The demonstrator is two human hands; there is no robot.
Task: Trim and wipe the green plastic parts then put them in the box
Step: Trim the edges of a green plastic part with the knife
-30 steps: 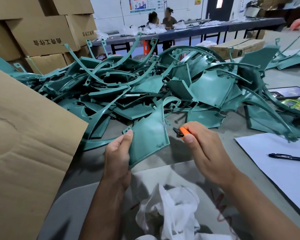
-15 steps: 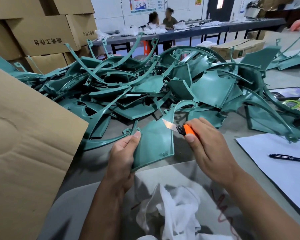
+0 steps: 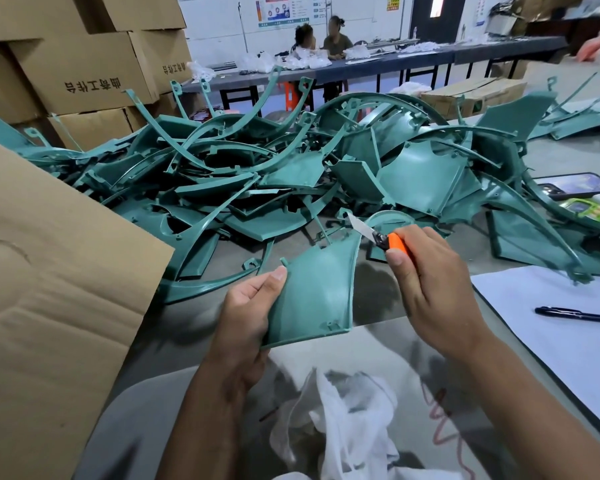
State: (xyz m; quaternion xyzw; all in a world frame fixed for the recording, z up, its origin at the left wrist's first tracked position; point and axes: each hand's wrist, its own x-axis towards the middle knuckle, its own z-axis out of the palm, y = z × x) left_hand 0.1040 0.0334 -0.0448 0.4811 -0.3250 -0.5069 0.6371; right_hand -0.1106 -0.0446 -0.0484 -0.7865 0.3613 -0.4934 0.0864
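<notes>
Left hand point(image 3: 248, 308): forearm raised from below, thumb laid flat on the face of the green part point(image 3: 314, 289), fingers curled behind its left edge | Right hand point(image 3: 430, 282): reached in from the right, back of hand up, fingers wrapped round the knife point(image 3: 383, 239), blade pointing up-left

Grey table point(image 3: 388, 292) bears green parts point(image 3: 243, 181), paper point(image 3: 561, 327), pen point(image 3: 575, 313), perhaps a phone point(image 3: 575, 186).

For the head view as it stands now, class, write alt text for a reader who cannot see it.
A person's left hand holds a green plastic panel while the right hand grips an orange-handled knife, blade at the panel's top corner. Behind lies a heap of green parts on a grey table; a white cloth sits nearest, a cardboard flap at left.
</notes>
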